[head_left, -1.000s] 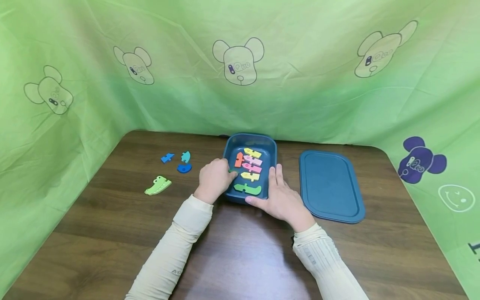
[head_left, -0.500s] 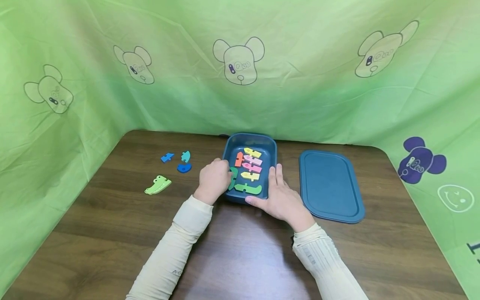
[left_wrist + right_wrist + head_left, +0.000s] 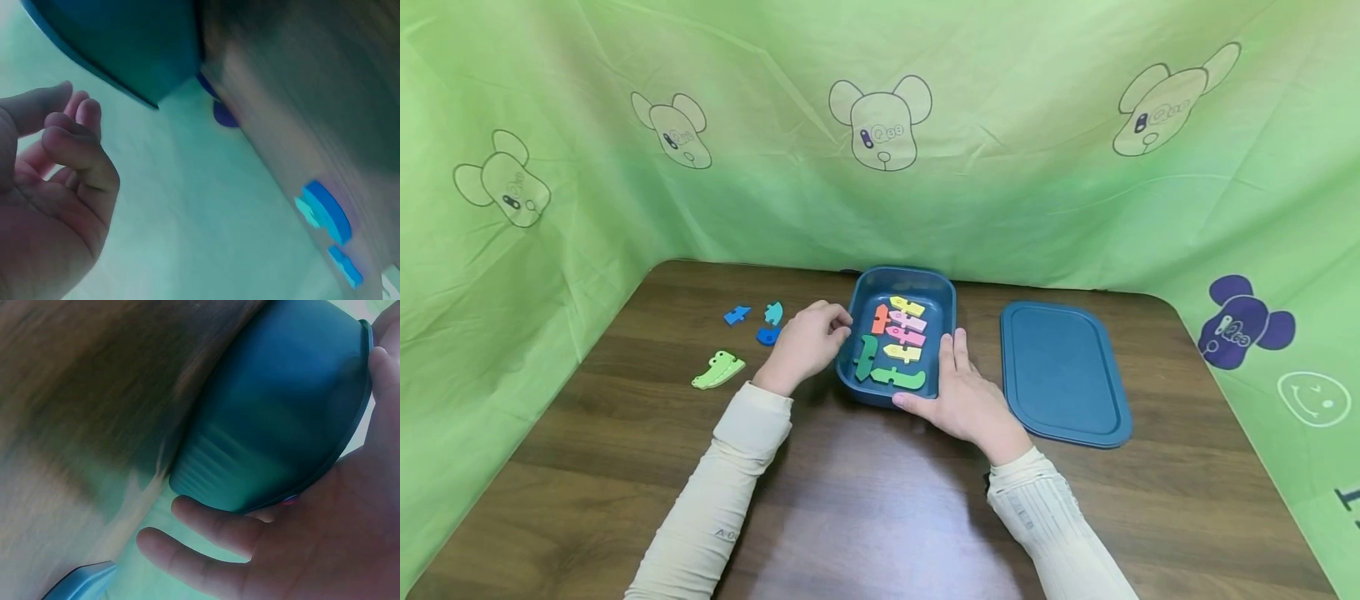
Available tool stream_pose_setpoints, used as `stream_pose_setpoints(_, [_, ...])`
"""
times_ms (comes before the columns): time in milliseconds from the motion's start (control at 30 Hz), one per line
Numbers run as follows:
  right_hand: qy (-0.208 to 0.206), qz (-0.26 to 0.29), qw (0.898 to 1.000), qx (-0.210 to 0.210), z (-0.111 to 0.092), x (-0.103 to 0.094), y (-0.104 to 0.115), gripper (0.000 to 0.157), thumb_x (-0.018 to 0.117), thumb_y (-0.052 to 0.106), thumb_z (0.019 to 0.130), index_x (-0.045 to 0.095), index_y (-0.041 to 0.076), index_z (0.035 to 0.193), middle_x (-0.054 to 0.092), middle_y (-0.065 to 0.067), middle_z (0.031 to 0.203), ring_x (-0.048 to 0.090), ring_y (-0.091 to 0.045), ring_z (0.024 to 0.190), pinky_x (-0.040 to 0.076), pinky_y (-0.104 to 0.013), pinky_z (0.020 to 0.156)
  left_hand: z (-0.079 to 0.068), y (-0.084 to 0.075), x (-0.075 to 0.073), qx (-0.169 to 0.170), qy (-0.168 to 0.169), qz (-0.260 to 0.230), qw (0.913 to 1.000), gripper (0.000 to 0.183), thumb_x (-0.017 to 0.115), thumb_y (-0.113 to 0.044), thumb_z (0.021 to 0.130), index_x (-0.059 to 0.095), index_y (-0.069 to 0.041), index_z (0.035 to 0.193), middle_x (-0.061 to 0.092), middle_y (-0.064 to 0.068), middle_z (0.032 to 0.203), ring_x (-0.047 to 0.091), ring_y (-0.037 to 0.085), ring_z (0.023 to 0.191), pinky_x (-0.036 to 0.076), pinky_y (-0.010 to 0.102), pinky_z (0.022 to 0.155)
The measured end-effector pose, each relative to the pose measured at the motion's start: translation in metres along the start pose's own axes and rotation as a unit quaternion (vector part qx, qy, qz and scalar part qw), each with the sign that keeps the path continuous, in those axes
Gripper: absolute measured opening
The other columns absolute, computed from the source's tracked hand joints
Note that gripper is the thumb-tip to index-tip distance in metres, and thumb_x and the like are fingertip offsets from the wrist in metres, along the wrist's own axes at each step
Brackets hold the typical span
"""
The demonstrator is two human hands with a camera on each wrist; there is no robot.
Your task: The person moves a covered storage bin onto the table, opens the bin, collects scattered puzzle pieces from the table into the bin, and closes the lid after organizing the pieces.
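My left hand (image 3: 808, 340) holds nothing; its fingers are loosely bent just outside the left wall of the blue box (image 3: 901, 282). In the left wrist view, the thumb is apart from the fingertips (image 3: 74, 142). My right hand (image 3: 968, 400) rests against the box's near right corner, thumb on the front rim and straight fingers along the right side. Inside lie a dark green piece (image 3: 866, 358), a lighter green hooked piece (image 3: 898, 378), an orange piece (image 3: 881, 319), and several yellow and pink pointed puzzle pieces (image 3: 906, 336).
A blue lid (image 3: 1063, 371) lies right of the box. To the left are a light green crocodile-head piece (image 3: 718, 369), a blue arrow-like piece (image 3: 737, 314), a teal piece (image 3: 773, 312) and a blue rounded piece (image 3: 767, 336), partly behind my left hand. A green curtain (image 3: 880, 217) borders the table.
My left hand has let go of the dark green piece, which now lies at the box's left side, and has moved left out of the box. My right hand has stayed put.
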State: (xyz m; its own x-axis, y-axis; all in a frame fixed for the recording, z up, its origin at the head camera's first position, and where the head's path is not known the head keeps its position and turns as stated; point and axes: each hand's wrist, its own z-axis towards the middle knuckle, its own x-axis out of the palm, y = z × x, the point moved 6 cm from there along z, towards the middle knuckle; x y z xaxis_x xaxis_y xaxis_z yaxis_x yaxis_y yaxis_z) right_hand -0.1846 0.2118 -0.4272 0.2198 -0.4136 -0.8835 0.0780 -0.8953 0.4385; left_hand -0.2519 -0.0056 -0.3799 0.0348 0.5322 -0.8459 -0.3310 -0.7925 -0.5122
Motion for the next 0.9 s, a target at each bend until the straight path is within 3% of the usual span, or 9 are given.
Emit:
stream_pose_setpoints(200, [-0.002, -0.004, 1.000, 0.000, 0.001, 0.000, -0.001, 0.129, 0.053, 0.083, 0.082, -0.004, -0.004, 0.159, -0.012, -0.024, 0.164, 0.027, -0.052, 0.142, 0.039, -0.063, 0.103, 0.003, 0.022, -0.013, 0.030, -0.010, -0.013, 0.9994, 0.016, 0.063, -0.014, 0.100, 0.071, -0.006, 0.112, 0.064, 0.006, 0.105, 0.062, 0.023, 0.094, 0.051, 0.040, 0.082])
stream_pose_setpoints(367, [-0.002, -0.001, 1.000, -0.001, 0.000, 0.000, -0.001, 0.128, 0.055, 0.082, 0.083, -0.003, -0.004, 0.159, -0.012, -0.024, 0.164, 0.028, -0.052, 0.141, 0.040, -0.062, 0.102, 0.003, 0.053, -0.025, 0.018, -0.017, -0.028, 0.9993, 0.019, 0.063, -0.012, 0.099, 0.070, -0.003, 0.114, 0.065, 0.008, 0.108, 0.062, 0.027, 0.099, 0.049, 0.043, 0.086])
stream_pose_setpoints(500, [-0.003, -0.001, 1.000, -0.001, 0.000, 0.000, 0.000, 0.127, 0.057, 0.080, 0.084, -0.002, -0.004, 0.159, -0.011, -0.025, 0.164, 0.030, -0.052, 0.140, 0.040, -0.061, 0.102, 0.001, 0.083, -0.037, -0.013, -0.026, -0.030, 0.9991, 0.022, 0.061, -0.010, 0.099, 0.068, -0.001, 0.117, 0.064, 0.013, 0.112, 0.061, 0.032, 0.101, 0.047, 0.046, 0.088])
stream_pose_setpoints(733, [-0.005, -0.004, 1.000, -0.001, 0.000, 0.000, 0.000, 0.126, 0.057, 0.079, 0.084, -0.002, -0.004, 0.159, -0.011, -0.025, 0.164, 0.032, -0.052, 0.140, 0.041, -0.061, 0.101, -0.003, 0.135, -0.060, -0.098, -0.050, -0.014, 0.9938, 0.023, 0.059, -0.007, 0.099, 0.066, 0.002, 0.118, 0.063, 0.019, 0.114, 0.060, 0.037, 0.104, 0.045, 0.052, 0.090])
stream_pose_setpoints(900, [-0.003, -0.003, 1.000, 0.000, -0.001, 0.000, 0.000, 0.127, 0.056, 0.080, 0.083, -0.002, -0.004, 0.159, -0.012, -0.024, 0.164, 0.031, -0.052, 0.140, 0.041, -0.061, 0.102, -0.005, 0.166, -0.063, -0.161, -0.036, 0.018, 0.9862, 0.029, 0.059, -0.008, 0.098, 0.062, 0.005, 0.123, 0.060, 0.025, 0.118, 0.058, 0.043, 0.108, 0.046, 0.056, 0.090])
